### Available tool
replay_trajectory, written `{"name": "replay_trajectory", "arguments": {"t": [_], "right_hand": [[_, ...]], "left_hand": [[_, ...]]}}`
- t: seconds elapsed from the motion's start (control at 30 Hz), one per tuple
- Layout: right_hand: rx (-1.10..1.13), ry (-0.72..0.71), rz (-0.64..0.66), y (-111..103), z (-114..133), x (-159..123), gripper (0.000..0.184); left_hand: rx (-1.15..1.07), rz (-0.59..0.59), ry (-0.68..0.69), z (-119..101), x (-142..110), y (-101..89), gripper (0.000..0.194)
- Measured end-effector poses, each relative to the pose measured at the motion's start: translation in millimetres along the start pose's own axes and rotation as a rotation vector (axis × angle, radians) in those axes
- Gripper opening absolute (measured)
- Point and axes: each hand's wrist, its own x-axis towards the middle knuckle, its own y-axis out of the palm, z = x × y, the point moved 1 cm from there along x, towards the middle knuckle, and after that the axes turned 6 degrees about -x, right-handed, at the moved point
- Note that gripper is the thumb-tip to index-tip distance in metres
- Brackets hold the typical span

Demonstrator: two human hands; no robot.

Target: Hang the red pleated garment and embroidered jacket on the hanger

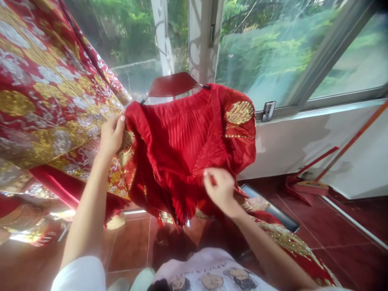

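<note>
A red pleated garment (182, 137) with a gold embroidered patch hangs on a dark red hanger (172, 84) in front of the window. My left hand (111, 135) grips the garment's left edge, fingers closed on the fabric. My right hand (218, 186) pinches the lower right part of the red cloth, slightly blurred. More red and gold cloth trails down below my right arm.
A large red, gold and silver brocade cloth (45, 93) hangs at the left. Window frame (200, 40) stands behind, with a small phone-like object (268, 110) on the sill. A red broom and dustpan (312, 182) lean at the white wall, right. Red tiled floor (348, 250) below.
</note>
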Motion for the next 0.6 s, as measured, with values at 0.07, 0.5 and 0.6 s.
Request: {"name": "replay_trajectory", "arguments": {"t": [0.07, 0.5, 0.6], "right_hand": [[0.189, 0.164, 0.267, 45.8, 0.1, -36.5, 0.024], [0.758, 0.604, 0.188, 119.8, -10.9, -30.1, 0.042], [0.858, 0.587, 0.298, 112.6, -6.7, -43.8, 0.042]], "left_hand": [[0.101, -0.137, 0.025, -9.2, -12.9, 4.0, 0.039], [0.166, -0.325, 0.115, -23.2, -45.0, 31.5, 0.041], [0.219, -0.491, 0.165, -24.1, -71.8, 32.2, 0.04]]}}
